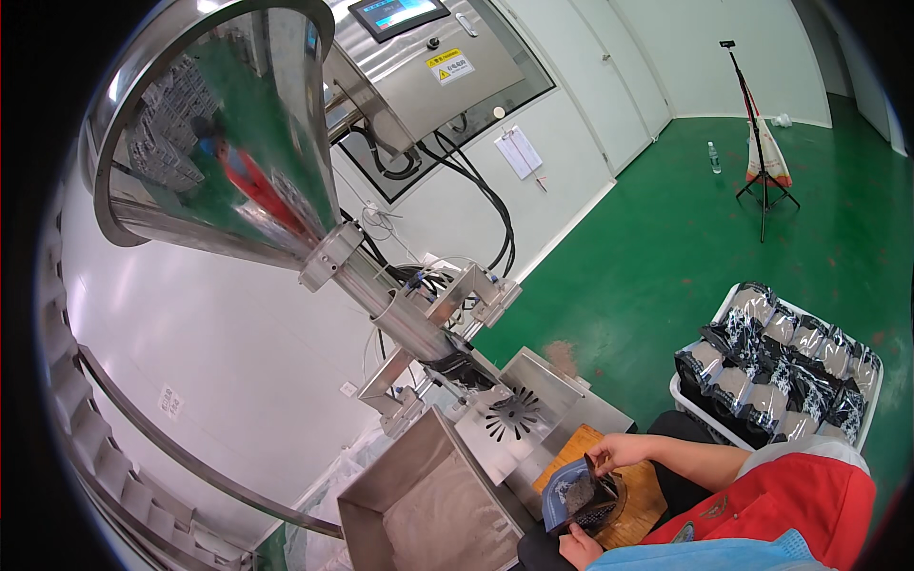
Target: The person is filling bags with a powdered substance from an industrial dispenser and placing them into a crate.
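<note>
A blue and black printed pouch (567,487) is held between both hands, tilted over a round-edged wooden board (645,497). Greyish contents show in its middle, though I cannot tell whether through its mouth or a clear window. My right hand (617,453) pinches the pouch's upper edge. Lower down, my left hand (579,549) has its thumb and fingers closed on the near edge. Just beyond the board is the metal filling machine's slotted plate (514,415), below the filling spout (465,369).
A steel bin (419,481) with pale powder stands left of the hands. Above it rises the large steel hopper (219,143). At the right, a white crate (871,419) holds several filled pouches (776,366). A tripod (762,176) and a bottle (714,158) stand on the green floor.
</note>
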`<state>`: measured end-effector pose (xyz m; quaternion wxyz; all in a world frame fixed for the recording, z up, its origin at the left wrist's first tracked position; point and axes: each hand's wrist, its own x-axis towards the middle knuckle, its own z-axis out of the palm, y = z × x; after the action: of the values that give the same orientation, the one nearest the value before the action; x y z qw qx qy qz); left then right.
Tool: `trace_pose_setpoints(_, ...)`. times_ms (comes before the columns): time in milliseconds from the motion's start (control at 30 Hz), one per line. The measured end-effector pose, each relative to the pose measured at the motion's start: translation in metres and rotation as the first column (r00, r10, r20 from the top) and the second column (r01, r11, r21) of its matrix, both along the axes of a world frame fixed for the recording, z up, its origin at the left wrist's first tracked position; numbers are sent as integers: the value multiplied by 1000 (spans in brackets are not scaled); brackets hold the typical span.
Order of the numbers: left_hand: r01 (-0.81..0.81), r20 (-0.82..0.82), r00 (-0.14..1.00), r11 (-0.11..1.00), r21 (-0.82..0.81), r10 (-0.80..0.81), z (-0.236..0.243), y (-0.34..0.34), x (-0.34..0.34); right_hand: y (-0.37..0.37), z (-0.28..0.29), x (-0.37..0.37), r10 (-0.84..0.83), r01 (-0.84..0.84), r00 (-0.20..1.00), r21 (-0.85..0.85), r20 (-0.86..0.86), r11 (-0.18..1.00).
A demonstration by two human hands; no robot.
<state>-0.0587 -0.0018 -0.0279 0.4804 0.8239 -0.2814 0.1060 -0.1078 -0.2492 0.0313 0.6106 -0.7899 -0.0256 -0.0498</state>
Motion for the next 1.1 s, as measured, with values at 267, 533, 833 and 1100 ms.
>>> trace_pose_setpoints(267, 39, 29, 999, 989, -140, -35, 21, -9, -9, 0, -3, 1, 9, -9, 1000, 18, 0, 1000)
trace_pose_setpoints(533, 9, -12, 1000, 999, -33, -9, 11, -3, -5, -1, -5, 2, 2, -2, 1000, -10, 1, 1000)
trace_pose_setpoints(833, -20, 7, 1000, 999, 29, 20, -5, 1, 1, 0, -2, 1, 4, -4, 1000, -9, 12, 1000)
trace_pose_setpoints(1100, -29, -11, 999, 999, 27, 30, -3, 1, 0, 0, -2, 1, -3, 3, 1000, 16, -18, 1000)
